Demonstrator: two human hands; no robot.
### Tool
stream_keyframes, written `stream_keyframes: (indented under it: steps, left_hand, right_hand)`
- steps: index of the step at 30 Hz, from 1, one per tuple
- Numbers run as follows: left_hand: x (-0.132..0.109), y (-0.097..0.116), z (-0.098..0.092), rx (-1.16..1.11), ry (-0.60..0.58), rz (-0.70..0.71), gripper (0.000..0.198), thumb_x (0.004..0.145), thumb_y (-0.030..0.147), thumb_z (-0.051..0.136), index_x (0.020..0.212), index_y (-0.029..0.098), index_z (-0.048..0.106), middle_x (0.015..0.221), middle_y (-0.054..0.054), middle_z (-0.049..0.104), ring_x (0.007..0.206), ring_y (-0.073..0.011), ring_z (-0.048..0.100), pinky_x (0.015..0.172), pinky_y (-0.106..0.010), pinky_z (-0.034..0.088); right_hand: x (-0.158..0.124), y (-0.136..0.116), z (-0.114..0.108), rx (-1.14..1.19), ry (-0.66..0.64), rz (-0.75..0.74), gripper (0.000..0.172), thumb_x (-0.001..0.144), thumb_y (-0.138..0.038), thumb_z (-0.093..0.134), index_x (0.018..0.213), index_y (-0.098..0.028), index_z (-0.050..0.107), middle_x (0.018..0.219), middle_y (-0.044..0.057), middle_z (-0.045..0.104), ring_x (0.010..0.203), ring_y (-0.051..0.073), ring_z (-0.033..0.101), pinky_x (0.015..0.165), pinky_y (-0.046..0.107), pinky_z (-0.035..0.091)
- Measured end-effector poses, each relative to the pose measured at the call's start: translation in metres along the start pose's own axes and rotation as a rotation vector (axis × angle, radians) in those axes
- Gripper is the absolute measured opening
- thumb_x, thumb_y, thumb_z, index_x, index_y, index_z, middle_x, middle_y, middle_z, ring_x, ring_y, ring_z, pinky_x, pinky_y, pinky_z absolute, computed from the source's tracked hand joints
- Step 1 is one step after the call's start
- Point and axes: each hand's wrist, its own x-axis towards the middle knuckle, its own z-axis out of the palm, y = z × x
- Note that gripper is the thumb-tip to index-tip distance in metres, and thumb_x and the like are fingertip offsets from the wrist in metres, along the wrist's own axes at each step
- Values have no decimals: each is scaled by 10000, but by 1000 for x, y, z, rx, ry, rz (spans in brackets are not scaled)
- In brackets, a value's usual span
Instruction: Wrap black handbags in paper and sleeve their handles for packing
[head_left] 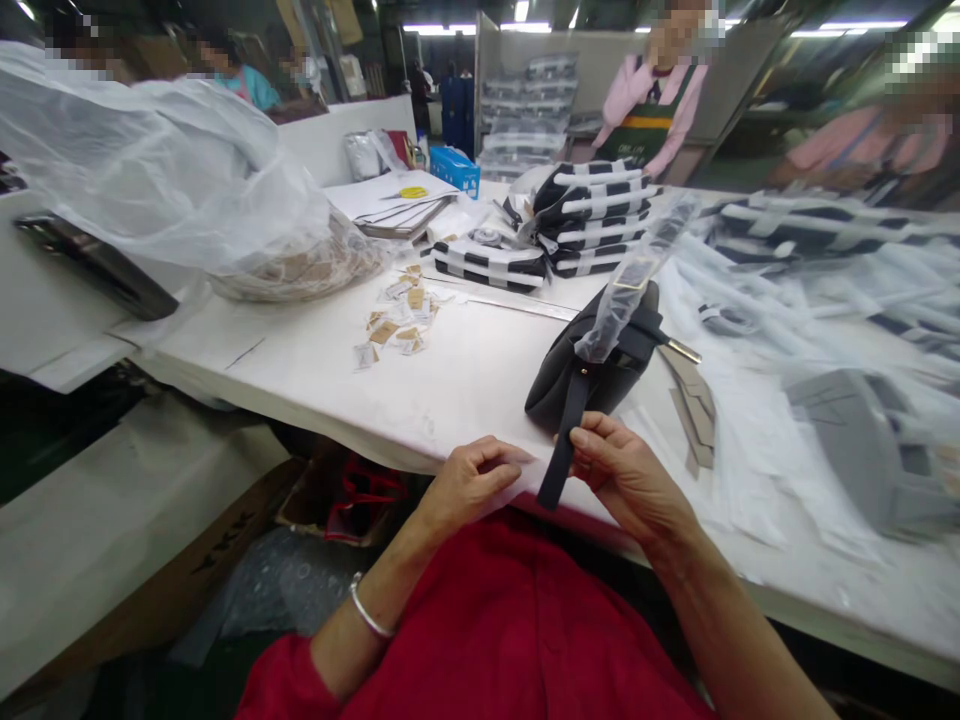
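A black handbag (581, 365) lies on the white table (450, 380) just beyond my hands. Its black strap (564, 440) hangs down over the table's front edge. My right hand (626, 470) pinches that strap near its lower end. My left hand (472, 480) is closed at the table edge, fingers curled on a thin clear film (517, 470) that I can barely make out. A clear plastic sleeve (630, 285) with a tag lies over the top of the bag.
Small paper tags (397, 320) are scattered left of the bag. Stacks of black-and-white striped bags (585, 215) stand behind. A big plastic bag (165, 170) sits at left, grey card pieces (694, 405) at right. Other people stand across the table.
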Motion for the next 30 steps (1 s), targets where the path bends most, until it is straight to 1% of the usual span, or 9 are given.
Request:
stream_keyframes:
  steps: [1,4,6,12,18,24,27,30]
  left_hand:
    - [-1,-2,0,-49,23,-23,225,785,331,699,937,167,711,829,-18,644,783,-152,567,714,-245,413]
    - [-2,-9,-1,-132,124,-103,231,710,334,757,761,150,626,690,20,581,640,-110,493,598,-219,367]
    - [-3,-13,-2,-131,141,-137,268,705,358,761,691,145,600,648,25,560,604,-99,462,573,-215,352]
    - [-14,-21,-8,-151,130,-183,305,695,411,781,685,131,660,648,-4,607,597,-106,483,577,-223,372]
    - [-21,-24,-12,-196,83,-200,270,682,394,788,711,134,722,667,-25,656,601,-120,518,583,-225,390]
    - [-20,-22,-10,-212,79,-190,252,664,380,795,683,135,739,635,-32,662,577,-126,523,579,-230,405]
    - [-20,-22,-9,-241,76,-187,276,657,399,810,689,133,744,632,-34,661,569,-121,517,570,-227,400]
    - [-18,-24,-4,-262,131,-194,287,655,409,807,700,132,749,633,-31,659,559,-114,504,550,-221,388]
  right_hand:
    - [0,0,0,-3,-5,2,316,648,-298,884,853,-167,683,771,-4,659,635,100,593,566,217,525]
    - [0,0,2,-4,-3,12,307,653,-298,881,848,-171,681,774,-2,664,643,106,596,574,226,531]
    - [1,0,3,8,16,0,305,646,-294,883,843,-175,682,770,-5,667,639,105,591,569,226,526]
    - [4,4,10,26,63,-124,304,634,-297,882,837,-203,676,779,-2,692,641,122,603,587,261,514]
    - [7,11,18,-14,98,-239,284,660,-309,858,823,-214,645,728,-12,673,612,128,588,606,293,496]
    - [10,17,14,-68,115,-278,282,670,-310,850,838,-208,648,734,-7,688,624,134,604,616,295,498]
    - [12,20,12,-96,119,-295,264,687,-311,837,838,-202,650,730,-8,689,623,133,604,614,292,493]
    - [13,22,12,-106,111,-296,248,707,-307,826,847,-200,651,725,-15,689,618,127,605,620,285,490]
